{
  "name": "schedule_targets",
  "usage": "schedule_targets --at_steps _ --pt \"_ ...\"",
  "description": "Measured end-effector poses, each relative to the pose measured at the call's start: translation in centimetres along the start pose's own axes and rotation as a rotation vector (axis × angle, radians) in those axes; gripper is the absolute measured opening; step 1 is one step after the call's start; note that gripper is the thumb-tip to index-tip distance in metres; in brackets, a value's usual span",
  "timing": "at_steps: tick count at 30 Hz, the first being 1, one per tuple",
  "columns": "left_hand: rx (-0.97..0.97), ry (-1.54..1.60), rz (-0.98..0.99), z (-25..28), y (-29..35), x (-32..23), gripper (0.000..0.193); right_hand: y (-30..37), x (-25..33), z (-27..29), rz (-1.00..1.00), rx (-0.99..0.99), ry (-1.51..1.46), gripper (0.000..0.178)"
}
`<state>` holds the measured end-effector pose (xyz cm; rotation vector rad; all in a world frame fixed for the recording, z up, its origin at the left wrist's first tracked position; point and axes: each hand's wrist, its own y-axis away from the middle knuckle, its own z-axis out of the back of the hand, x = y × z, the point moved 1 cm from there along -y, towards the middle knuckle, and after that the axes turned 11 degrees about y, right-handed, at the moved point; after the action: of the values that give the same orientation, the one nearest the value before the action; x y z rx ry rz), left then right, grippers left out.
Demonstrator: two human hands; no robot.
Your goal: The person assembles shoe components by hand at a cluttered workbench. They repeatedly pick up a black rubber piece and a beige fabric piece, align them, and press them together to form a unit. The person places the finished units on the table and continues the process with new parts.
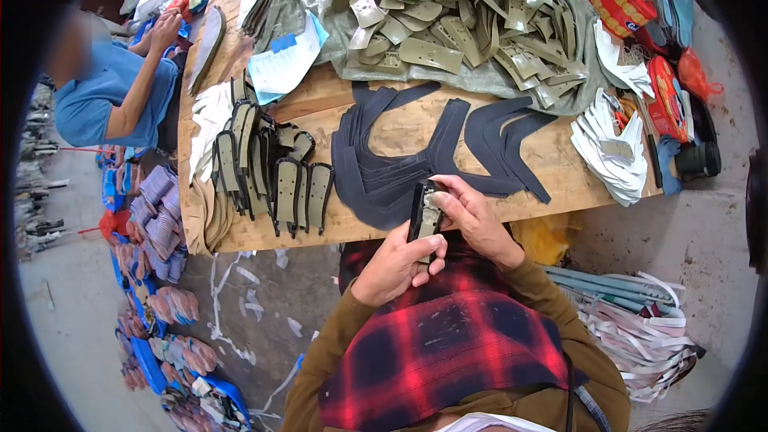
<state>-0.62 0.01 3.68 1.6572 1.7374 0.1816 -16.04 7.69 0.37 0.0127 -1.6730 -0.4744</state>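
Note:
Over my lap, close to the table's front edge, I hold an olive curved plate with a black edging (425,228) in both hands. My left hand (394,262) is closed around its lower end, with the thumb across its face. At its upper end my right hand (477,228) grips it between thumb and fingers. Several similar black-edged olive plates (286,192) stand packed together on the table to the left. Just beyond my hands lie overlapping dark, angled fabric strips (384,168). Farther back, a large heap of bare olive plates (456,16) rests on a greenish sheet (352,64).
White fabric pieces (612,148) and a red tub (622,4) occupy the wooden table's (496,212) right end. A paper sheet (284,64) lies left of the heap. A person in blue (120,88) works beyond the left edge. Bundled pieces (164,192) cover the floor there.

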Motion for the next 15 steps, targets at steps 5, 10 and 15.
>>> schedule_targets --at_steps 5,10,15 --pt "-0.010 0.027 0.029 0.5 -0.1 -0.1 0.030 0.1 -0.2 -0.4 0.007 0.020 -0.059 0.032" --pt "0.058 -0.093 0.163 2.5 0.3 -0.6 0.028 1.7 -1.2 -0.3 -0.043 0.096 -0.094 0.023" --pt "0.102 -0.188 0.285 3.6 0.5 -0.8 0.024 3.2 -0.8 0.0 -0.140 0.135 -0.087 0.023"
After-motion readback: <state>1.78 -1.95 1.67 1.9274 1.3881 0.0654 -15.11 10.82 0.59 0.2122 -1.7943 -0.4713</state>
